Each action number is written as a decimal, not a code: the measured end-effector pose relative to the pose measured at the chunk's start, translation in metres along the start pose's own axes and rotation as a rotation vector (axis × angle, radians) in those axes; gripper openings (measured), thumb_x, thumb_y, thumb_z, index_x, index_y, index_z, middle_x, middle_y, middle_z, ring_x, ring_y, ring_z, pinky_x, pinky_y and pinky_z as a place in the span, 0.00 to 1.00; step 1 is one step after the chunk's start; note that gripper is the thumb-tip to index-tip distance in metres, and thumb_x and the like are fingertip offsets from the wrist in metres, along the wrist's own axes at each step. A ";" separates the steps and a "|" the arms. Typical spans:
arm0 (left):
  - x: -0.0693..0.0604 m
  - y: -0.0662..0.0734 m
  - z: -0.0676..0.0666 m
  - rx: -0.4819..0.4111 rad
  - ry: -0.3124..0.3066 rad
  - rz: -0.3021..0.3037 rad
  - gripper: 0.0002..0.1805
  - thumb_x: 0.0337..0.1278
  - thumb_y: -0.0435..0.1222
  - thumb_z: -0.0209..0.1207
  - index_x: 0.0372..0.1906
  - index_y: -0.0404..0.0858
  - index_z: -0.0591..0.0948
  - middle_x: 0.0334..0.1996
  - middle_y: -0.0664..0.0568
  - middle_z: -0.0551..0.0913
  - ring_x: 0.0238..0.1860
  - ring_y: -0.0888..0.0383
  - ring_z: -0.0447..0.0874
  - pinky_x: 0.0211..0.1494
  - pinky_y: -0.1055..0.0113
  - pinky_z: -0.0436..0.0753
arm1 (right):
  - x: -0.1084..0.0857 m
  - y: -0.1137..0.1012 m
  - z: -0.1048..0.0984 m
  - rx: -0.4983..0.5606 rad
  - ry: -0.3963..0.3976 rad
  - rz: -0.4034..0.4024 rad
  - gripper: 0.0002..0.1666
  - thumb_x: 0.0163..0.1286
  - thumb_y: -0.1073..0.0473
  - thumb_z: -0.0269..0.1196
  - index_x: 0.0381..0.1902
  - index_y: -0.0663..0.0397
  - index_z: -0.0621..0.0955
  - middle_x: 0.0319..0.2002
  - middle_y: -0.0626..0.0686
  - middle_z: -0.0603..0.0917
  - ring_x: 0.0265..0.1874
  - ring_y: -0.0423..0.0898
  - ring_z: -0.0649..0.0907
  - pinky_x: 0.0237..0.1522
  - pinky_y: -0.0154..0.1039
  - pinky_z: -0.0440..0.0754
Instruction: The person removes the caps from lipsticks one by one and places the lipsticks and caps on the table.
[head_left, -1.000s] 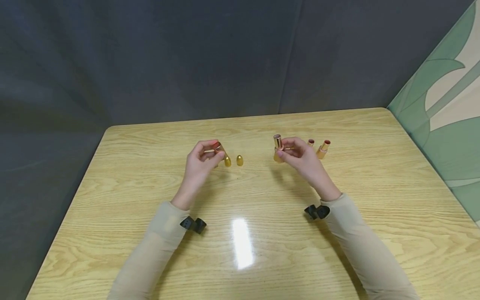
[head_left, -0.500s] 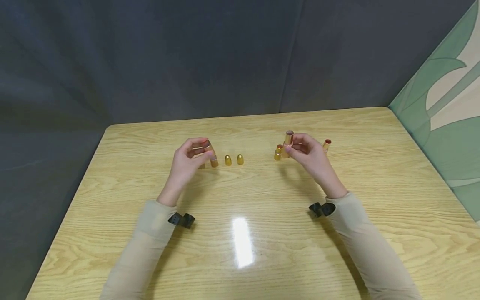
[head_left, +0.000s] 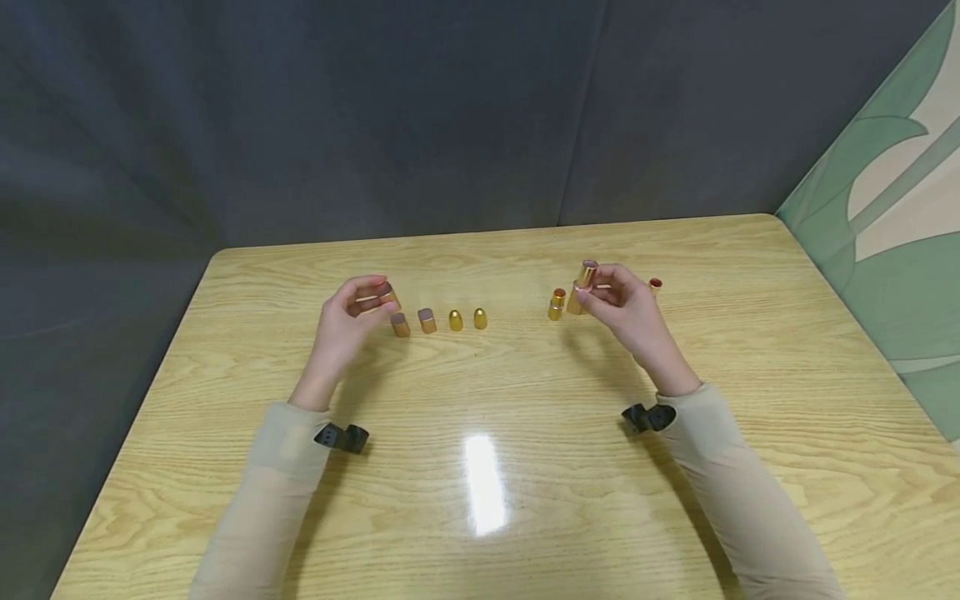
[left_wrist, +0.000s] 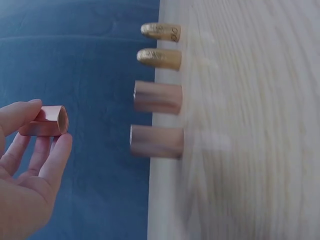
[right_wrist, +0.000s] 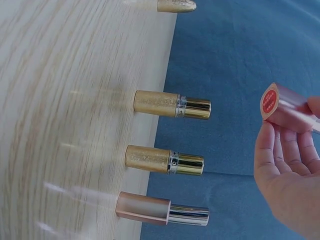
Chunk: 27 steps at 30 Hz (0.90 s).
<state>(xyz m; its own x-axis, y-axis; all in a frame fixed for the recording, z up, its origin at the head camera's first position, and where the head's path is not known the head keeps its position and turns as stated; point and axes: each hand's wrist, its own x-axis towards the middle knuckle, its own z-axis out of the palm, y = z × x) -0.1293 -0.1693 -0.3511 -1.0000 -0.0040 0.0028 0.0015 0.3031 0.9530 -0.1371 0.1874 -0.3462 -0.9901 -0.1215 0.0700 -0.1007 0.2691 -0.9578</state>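
Note:
My left hand (head_left: 347,321) pinches a rose-gold lipstick cap (left_wrist: 46,121) between thumb and fingers, its open end showing in the left wrist view. Held up off the table, the cap is just beyond the left end of a row of caps. My right hand (head_left: 628,312) grips an uncapped rose-gold lipstick (head_left: 582,287) above the table, slightly tilted. A red round label shows on its base in the right wrist view. Close to it stands an uncapped gold lipstick (head_left: 557,305). Another lipstick (head_left: 656,284) is partly hidden behind the right hand.
Two rose-gold caps (left_wrist: 157,141) and two rounded gold caps (left_wrist: 160,58) stand in a row on the wooden table (head_left: 480,400). The right wrist view shows a second gold lipstick (right_wrist: 162,159) and a standing rose-gold lipstick (right_wrist: 142,207). A dark curtain (head_left: 390,125) hangs behind.
My left hand has moved left along the caps with its cap, uncovering the two rose-gold ones. My right hand has carried its lipstick slightly right and up, uncovering the gold lipstick.

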 end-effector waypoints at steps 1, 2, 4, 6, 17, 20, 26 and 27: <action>0.000 -0.001 -0.001 0.003 0.001 -0.001 0.25 0.61 0.35 0.61 0.62 0.33 0.71 0.58 0.42 0.75 0.50 0.65 0.77 0.51 0.81 0.79 | 0.000 0.000 0.000 -0.003 0.000 -0.003 0.18 0.68 0.64 0.60 0.53 0.67 0.71 0.37 0.34 0.77 0.35 0.27 0.80 0.39 0.24 0.82; 0.000 -0.002 -0.003 0.009 0.002 -0.003 0.25 0.61 0.35 0.61 0.62 0.34 0.70 0.58 0.42 0.75 0.50 0.65 0.77 0.51 0.81 0.78 | 0.000 0.000 0.000 -0.004 0.001 -0.007 0.19 0.68 0.65 0.59 0.54 0.68 0.71 0.37 0.34 0.77 0.35 0.27 0.80 0.39 0.24 0.82; 0.000 -0.005 -0.005 0.014 0.007 -0.009 0.25 0.61 0.35 0.60 0.63 0.34 0.70 0.58 0.42 0.75 0.51 0.65 0.77 0.52 0.81 0.78 | 0.000 0.001 0.000 -0.005 0.002 -0.017 0.21 0.68 0.65 0.59 0.56 0.70 0.70 0.37 0.34 0.76 0.34 0.27 0.80 0.38 0.24 0.82; 0.000 -0.008 -0.008 0.020 0.006 -0.015 0.25 0.62 0.35 0.60 0.63 0.35 0.70 0.59 0.41 0.75 0.52 0.63 0.77 0.52 0.81 0.78 | 0.000 0.002 0.000 -0.002 0.003 -0.023 0.21 0.68 0.65 0.60 0.56 0.70 0.71 0.37 0.34 0.77 0.34 0.27 0.80 0.38 0.23 0.82; 0.003 -0.020 -0.018 0.088 -0.025 -0.101 0.26 0.62 0.33 0.59 0.64 0.32 0.69 0.61 0.39 0.73 0.62 0.45 0.74 0.49 0.83 0.77 | -0.001 0.004 -0.004 0.020 0.011 -0.030 0.16 0.68 0.64 0.60 0.52 0.59 0.73 0.37 0.34 0.77 0.35 0.27 0.81 0.38 0.21 0.80; 0.004 -0.023 -0.018 0.104 -0.030 -0.118 0.25 0.63 0.33 0.58 0.63 0.31 0.69 0.61 0.38 0.73 0.62 0.45 0.74 0.50 0.82 0.76 | 0.000 0.004 -0.004 0.020 0.012 -0.024 0.14 0.68 0.64 0.60 0.50 0.56 0.74 0.37 0.34 0.77 0.35 0.27 0.81 0.39 0.22 0.80; 0.006 -0.031 -0.019 0.120 -0.053 -0.158 0.24 0.62 0.31 0.58 0.62 0.31 0.69 0.61 0.37 0.72 0.62 0.44 0.74 0.48 0.83 0.75 | -0.001 0.003 -0.005 0.022 0.013 -0.014 0.12 0.68 0.63 0.60 0.48 0.54 0.74 0.37 0.34 0.77 0.35 0.28 0.81 0.39 0.21 0.80; 0.007 -0.033 -0.019 0.122 -0.055 -0.160 0.24 0.62 0.30 0.58 0.62 0.30 0.69 0.61 0.37 0.72 0.61 0.44 0.74 0.47 0.84 0.75 | -0.001 0.003 -0.005 0.023 0.014 -0.013 0.11 0.68 0.63 0.60 0.48 0.54 0.74 0.37 0.34 0.77 0.35 0.28 0.81 0.38 0.21 0.80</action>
<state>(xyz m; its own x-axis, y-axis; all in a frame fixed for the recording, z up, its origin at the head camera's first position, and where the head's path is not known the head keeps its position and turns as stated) -0.1360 -0.1971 -0.3767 -0.9861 -0.0100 -0.1658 -0.1549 0.4160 0.8961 -0.1373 0.1933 -0.3474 -0.9901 -0.1109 0.0865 -0.1116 0.2454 -0.9630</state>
